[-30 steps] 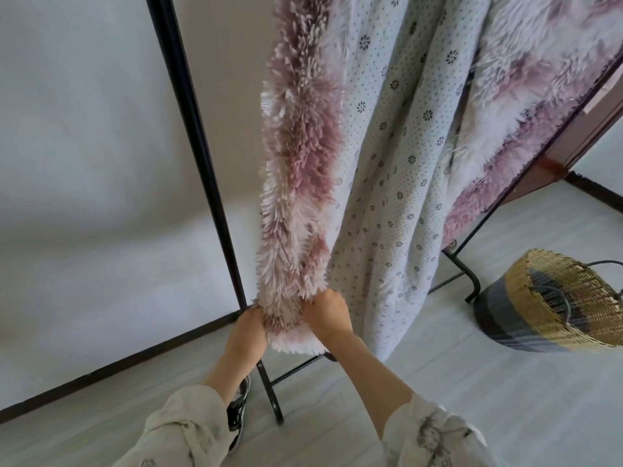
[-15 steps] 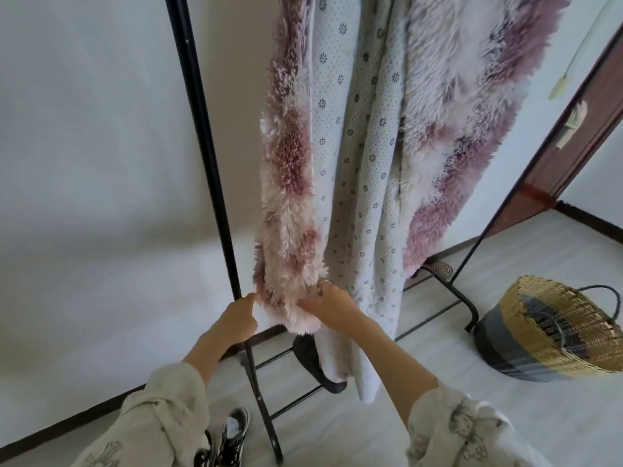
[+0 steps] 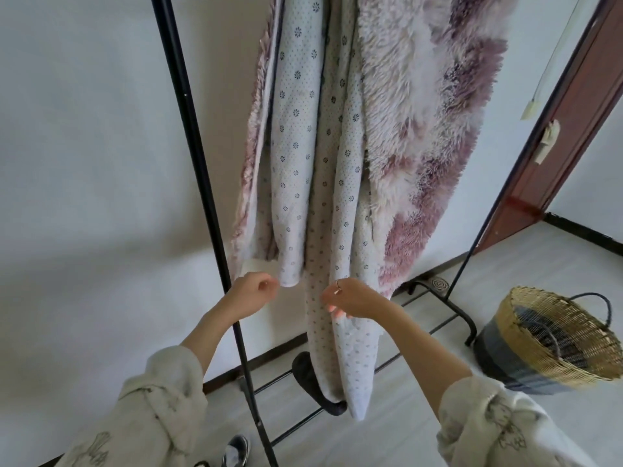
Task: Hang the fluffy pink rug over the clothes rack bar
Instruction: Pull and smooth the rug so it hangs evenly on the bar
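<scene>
Grip: left hand [image 3: 251,293] curled, empty, beside rug [image 3: 340,170] hem; right hand [image 3: 354,298] loosely touching backing | Rug: draped on rack [image 3: 188,136], bar unseen | Progress: apparently hung; only straightening left.

Plain white walls [image 3: 84,163] meet a pale wood-look floor [image 3: 421,416] along a dark skirting board [image 3: 583,235]; a reddish-brown wooden door frame [image 3: 569,123] stands right, beside a woven straw-and-grey basket [image 3: 553,338].
</scene>
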The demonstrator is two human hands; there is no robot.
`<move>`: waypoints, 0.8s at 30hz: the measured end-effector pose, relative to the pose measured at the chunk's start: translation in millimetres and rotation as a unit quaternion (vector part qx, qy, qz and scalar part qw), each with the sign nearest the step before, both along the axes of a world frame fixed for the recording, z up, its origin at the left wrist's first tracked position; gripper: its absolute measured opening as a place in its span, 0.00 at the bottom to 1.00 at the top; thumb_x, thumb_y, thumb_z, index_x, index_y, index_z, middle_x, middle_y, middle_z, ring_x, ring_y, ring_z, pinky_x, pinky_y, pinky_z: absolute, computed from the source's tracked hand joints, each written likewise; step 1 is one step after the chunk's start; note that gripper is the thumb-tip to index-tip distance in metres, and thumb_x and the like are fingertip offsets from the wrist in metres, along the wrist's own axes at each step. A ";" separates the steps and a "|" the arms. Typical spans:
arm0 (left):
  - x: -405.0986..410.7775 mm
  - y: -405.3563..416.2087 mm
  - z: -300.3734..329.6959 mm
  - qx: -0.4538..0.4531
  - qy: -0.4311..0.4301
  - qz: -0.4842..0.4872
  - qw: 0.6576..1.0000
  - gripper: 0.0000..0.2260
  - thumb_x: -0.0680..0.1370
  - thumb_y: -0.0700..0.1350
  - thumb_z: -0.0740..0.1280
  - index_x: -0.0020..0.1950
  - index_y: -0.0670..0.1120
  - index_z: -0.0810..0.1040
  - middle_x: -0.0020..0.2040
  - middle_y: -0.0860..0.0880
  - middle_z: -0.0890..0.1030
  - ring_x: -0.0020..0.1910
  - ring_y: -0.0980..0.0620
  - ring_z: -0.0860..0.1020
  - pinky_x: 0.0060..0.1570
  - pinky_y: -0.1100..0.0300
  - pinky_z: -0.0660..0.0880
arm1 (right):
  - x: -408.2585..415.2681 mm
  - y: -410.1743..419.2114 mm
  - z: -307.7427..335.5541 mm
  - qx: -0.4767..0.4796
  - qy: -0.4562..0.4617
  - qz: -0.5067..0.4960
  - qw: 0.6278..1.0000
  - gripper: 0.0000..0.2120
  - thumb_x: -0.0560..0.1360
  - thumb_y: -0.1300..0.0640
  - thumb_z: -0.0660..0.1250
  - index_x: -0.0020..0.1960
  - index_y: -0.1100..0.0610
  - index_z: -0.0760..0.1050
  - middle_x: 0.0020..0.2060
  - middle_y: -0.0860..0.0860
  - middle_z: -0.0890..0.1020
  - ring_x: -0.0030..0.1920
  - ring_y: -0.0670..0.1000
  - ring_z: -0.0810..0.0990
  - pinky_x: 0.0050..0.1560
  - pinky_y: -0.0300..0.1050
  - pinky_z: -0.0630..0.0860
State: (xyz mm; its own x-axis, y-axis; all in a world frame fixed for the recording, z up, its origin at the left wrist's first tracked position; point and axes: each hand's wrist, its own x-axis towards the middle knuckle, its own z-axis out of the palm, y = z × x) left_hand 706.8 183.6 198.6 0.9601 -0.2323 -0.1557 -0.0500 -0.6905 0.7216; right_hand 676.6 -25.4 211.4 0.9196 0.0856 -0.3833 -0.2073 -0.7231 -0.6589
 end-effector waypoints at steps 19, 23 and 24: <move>59.9 -158.8 136.2 -0.116 -0.295 0.093 0.944 0.17 0.79 0.43 0.61 0.67 0.43 0.67 0.61 0.44 0.74 0.51 0.48 0.75 0.54 0.56 0.70 | 62.3 -182.9 121.7 -0.036 -0.262 -0.180 0.948 0.16 0.79 0.55 0.58 0.57 0.66 0.77 0.52 0.62 0.83 0.52 0.63 0.81 0.54 0.53 0.77; 74.0 -206.7 202.4 -0.131 -0.451 0.213 0.856 0.14 0.78 0.45 0.61 0.61 0.42 0.68 0.59 0.41 0.72 0.53 0.42 0.73 0.49 0.55 0.69 | 108.7 -242.5 154.1 -0.043 -0.281 -0.212 0.935 0.22 0.78 0.51 0.60 0.69 0.60 0.68 0.63 0.59 0.77 0.62 0.60 0.76 0.62 0.49 0.72; 77.6 -218.1 215.4 -0.117 -0.487 0.233 0.833 0.15 0.77 0.47 0.62 0.61 0.42 0.68 0.59 0.40 0.71 0.55 0.42 0.72 0.51 0.52 0.70 | 119.3 -256.8 162.3 -0.036 -0.291 -0.216 0.931 0.24 0.78 0.50 0.60 0.71 0.60 0.65 0.63 0.59 0.77 0.63 0.59 0.75 0.63 0.49 0.71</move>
